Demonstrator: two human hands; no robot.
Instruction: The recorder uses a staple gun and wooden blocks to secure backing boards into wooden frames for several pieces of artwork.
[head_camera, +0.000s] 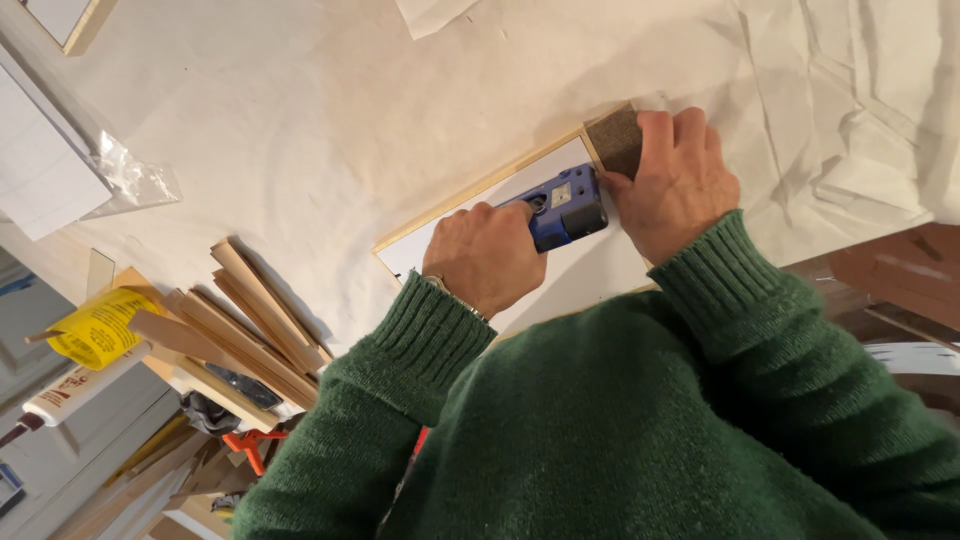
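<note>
Blue plastic is what is seen in the left hand: a blue staple gun is clasped with the fingers closed around its handle, and its nose is set on the white backing of a light wooden frame, which lies flat on the pale paper-covered table. The right hand is pressed on a brown block at the far right corner of the frame, fingers together and bent over it. The fastening of the backing near this corner seems to be in hand, and for the next shot the gun probably must be kept flat and firm while the frame is held steady; scrap wood strips lie well apart at the left.
</note>
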